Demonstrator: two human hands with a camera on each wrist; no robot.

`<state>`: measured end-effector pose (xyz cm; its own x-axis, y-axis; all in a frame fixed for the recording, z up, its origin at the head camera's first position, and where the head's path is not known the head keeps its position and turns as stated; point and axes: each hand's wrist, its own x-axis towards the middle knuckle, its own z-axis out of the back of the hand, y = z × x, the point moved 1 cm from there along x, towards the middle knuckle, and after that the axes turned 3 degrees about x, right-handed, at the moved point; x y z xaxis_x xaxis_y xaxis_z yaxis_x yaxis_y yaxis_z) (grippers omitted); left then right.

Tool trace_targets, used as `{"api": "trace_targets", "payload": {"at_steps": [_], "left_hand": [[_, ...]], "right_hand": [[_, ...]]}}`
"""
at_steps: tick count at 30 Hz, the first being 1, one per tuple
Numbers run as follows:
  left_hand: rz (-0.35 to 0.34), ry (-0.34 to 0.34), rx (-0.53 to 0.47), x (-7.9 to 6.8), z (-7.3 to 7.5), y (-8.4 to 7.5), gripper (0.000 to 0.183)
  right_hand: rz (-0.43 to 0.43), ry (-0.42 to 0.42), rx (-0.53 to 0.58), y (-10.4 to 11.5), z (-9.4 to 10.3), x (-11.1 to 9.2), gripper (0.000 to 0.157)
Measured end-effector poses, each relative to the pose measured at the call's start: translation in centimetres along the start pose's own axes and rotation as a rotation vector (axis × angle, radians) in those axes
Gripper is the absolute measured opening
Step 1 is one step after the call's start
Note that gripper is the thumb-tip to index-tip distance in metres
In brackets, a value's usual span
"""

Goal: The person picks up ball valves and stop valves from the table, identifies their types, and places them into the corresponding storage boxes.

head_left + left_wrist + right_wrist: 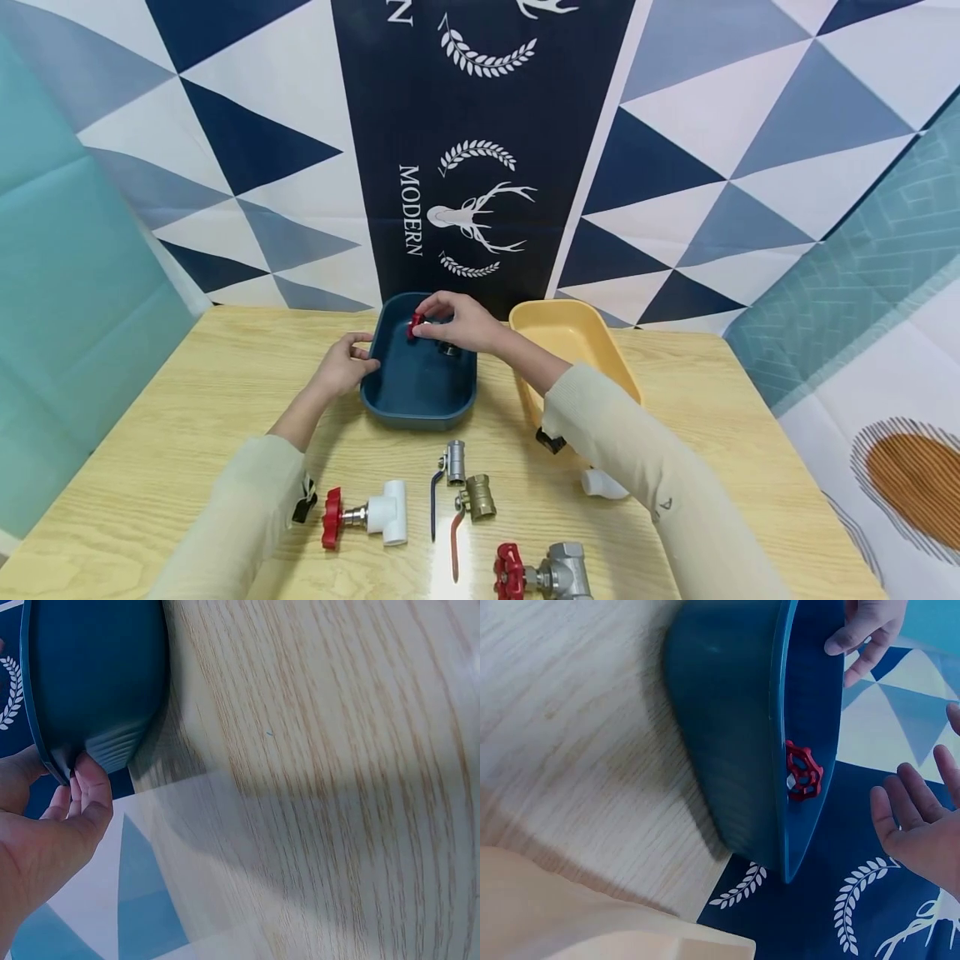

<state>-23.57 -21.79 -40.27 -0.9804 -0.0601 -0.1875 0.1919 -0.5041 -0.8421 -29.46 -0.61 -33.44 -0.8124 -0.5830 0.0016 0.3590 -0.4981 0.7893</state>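
My left hand (347, 367) pinches the left rim of a dark blue plastic bin (420, 408), thumb inside and fingers outside against the wall (97, 675). Inside the bin lies a valve with a red handwheel (804, 772); most of its body is hidden. Over the bin's far part is my right hand (465, 323), which overlaps the handwheel in the head view. In the right wrist view, this right hand (922, 817) is apart from the wheel, its fingers spread and holding nothing. A small dark part (448, 348) shows beneath it in the bin.
A yellow bin (558, 315) stands right of the blue one, under my right forearm. Nearer lie a white tee valve with red wheel (386, 512), a blue-lever ball valve (455, 462), a red-lever brass valve (480, 497), a grey red-wheel valve (566, 571) and a white fitting (602, 484).
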Motion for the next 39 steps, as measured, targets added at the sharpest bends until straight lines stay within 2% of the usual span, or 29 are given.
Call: {"api": "trace_targets", "payload": {"at_steps": [11,22,31,39], "left_hand": [[-0.012,-0.001,0.017,0.1,0.0,0.1,0.05],[-0.025,-0.004,0.035,-0.2,0.1,-0.1,0.05],[-0.018,0.007,0.027,-0.2,0.2,-0.1,0.051],[-0.052,0.021,0.01,-0.4,0.3,-0.1,0.05]], "right_hand": [[-0.033,0.023,0.013,0.5,0.3,-1.9,0.033],[0.013,0.031,-0.011,0.6,0.8,-3.9,0.036],[0.068,0.015,0.035,0.2,1.2,-5.6,0.033],[0.049,0.036,0.099,-0.4,1.5,-6.9,0.034]]}}
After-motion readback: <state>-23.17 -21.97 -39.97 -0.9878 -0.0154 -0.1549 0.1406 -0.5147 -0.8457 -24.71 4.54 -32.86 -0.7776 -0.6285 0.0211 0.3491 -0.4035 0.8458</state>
